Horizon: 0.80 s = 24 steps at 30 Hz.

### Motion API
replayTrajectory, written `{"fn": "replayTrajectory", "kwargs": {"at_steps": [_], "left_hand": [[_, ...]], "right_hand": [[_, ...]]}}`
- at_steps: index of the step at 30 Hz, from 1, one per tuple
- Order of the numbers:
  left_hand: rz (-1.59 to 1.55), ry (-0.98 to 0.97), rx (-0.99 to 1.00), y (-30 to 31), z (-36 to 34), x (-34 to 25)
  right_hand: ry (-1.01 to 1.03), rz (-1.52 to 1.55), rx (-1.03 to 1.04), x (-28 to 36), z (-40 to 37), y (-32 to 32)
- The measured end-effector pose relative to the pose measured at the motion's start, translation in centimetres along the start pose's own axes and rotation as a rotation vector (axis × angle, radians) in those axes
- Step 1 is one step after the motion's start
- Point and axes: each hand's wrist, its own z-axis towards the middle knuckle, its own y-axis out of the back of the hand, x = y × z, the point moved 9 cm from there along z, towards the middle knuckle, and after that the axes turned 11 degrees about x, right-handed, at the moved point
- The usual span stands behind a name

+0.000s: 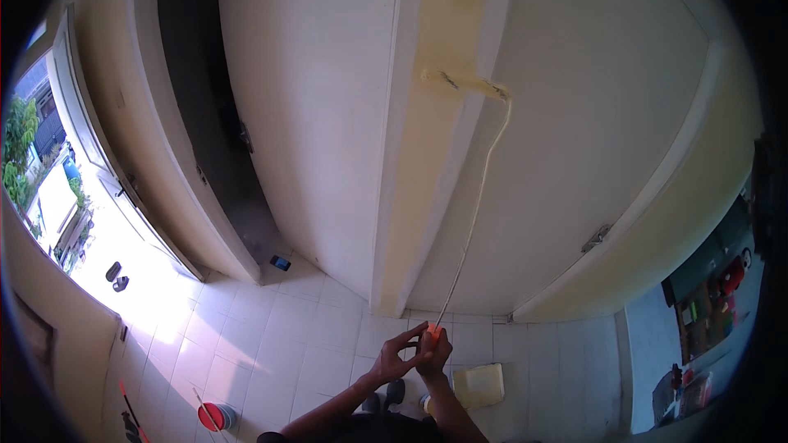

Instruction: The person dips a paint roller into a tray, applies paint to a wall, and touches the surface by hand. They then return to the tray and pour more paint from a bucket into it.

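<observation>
A paint roller rests against the yellowish wall strip between two pale doors. Its long thin rod runs down to an orange handle at the lower middle. Both hands meet at that handle. My left hand is closed, its fingertips and thumb at the handle's left side. My right hand is wrapped round the handle from the right and below.
A paint tray lies on the tiled floor right of my feet. A red-topped bucket with a stick stands lower left. A small blue-black object lies by the dark doorway. An open door is at left, shelves at right.
</observation>
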Motion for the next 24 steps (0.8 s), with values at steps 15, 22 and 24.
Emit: {"fn": "replayTrajectory", "kwargs": {"at_steps": [15, 22, 24], "left_hand": [[0.09, -0.088, -0.023, 0.7, 1.6, -6.9], [0.111, -0.001, -0.002, -2.4, -0.6, -5.2], [0.118, 0.019, 0.008, -3.7, -1.0, -5.3]], "right_hand": [[-0.001, 0.164, 0.001, 7.2, 4.3, 0.9], [0.101, 0.042, 0.022, 6.1, 1.6, 3.0], [0.101, 0.034, 0.029, 6.4, 0.8, 4.2]]}}
